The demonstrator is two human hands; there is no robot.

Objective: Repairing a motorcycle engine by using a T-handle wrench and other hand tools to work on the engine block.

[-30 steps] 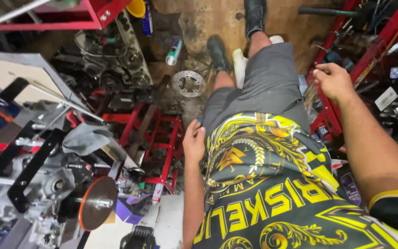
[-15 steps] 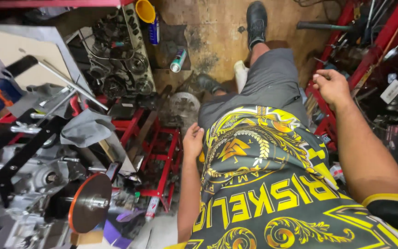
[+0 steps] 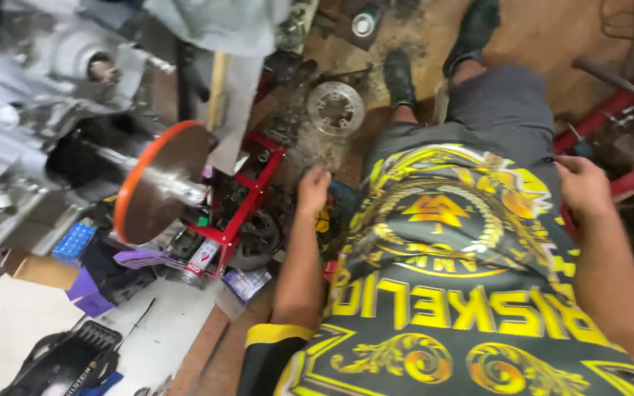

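I look down along my own body, and my black and yellow patterned shirt (image 3: 449,279) fills the lower right of the view. My left hand (image 3: 312,189) hangs at my side with the fingers curled loosely inward; it holds nothing and touches nothing. The thing nearest to it is a red metal stand (image 3: 247,192), just beside it to the left, with dark greasy parts inside its frame. A little further up on the dirty floor, near the same hand, lies a round perforated metal disc (image 3: 336,108). My right hand (image 3: 585,187) is on the other side of my body, well apart from the left one. Its fingers are bent and close together, but I cannot tell if they grip something or only rest near the red rack (image 3: 629,176) that runs beside it. At the left of the view stands a grey engine block (image 3: 31,95), and from it a shaft carries a big round plate with an orange rim (image 3: 157,183), tilted toward me. Under this plate I see a small blue box (image 3: 73,240) and purple packaging (image 3: 141,258). At the bottom left corner a black tool (image 3: 67,359) lies on a white board (image 3: 9,330). My grey shorts (image 3: 504,110) and black shoes (image 3: 399,77) are at the top, on the brown floor.
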